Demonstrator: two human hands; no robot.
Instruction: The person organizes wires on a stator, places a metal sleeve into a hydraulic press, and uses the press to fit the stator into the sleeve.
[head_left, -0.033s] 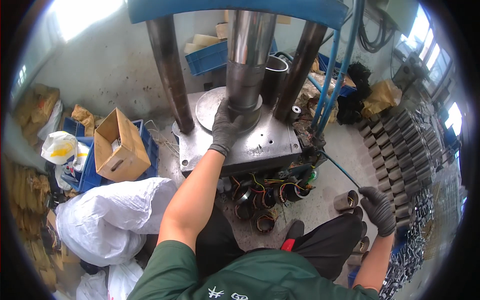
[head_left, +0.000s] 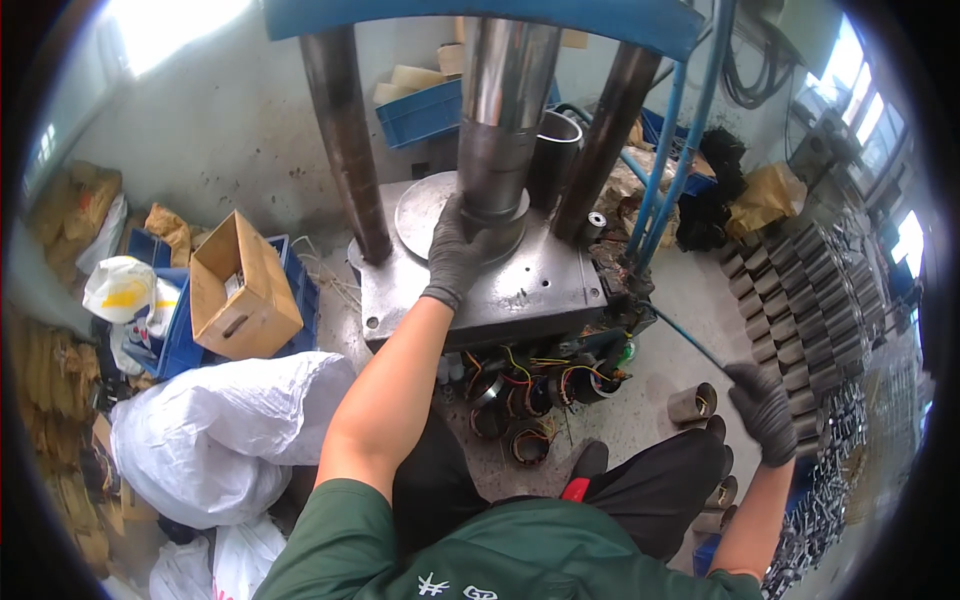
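My left hand (head_left: 456,254), in a dark grey glove, curls against the lower left side of a dark metal cylinder (head_left: 494,165). Directly above that cylinder comes the shiny press ram (head_left: 514,70). They stand over a round steel plate (head_left: 420,215) on the steel press bed (head_left: 400,305); my hand hides part of where they meet. Off to the right, my gloved right hand (head_left: 763,414) is closed round the end of a thin lever rod (head_left: 690,338). The rod slopes up to fittings at the bed's right side.
Several wired motor stators (head_left: 530,442) lie on the floor below the press bed. An open carton (head_left: 245,300) and a white sack (head_left: 215,440) are at left. Metal sleeves (head_left: 800,310) are stacked at right. Two dark press columns (head_left: 345,140) flank the ram.
My right hand and the rod's end have risen very slightly. The whole view has shifted a little. My left hand keeps its place at the cylinder.
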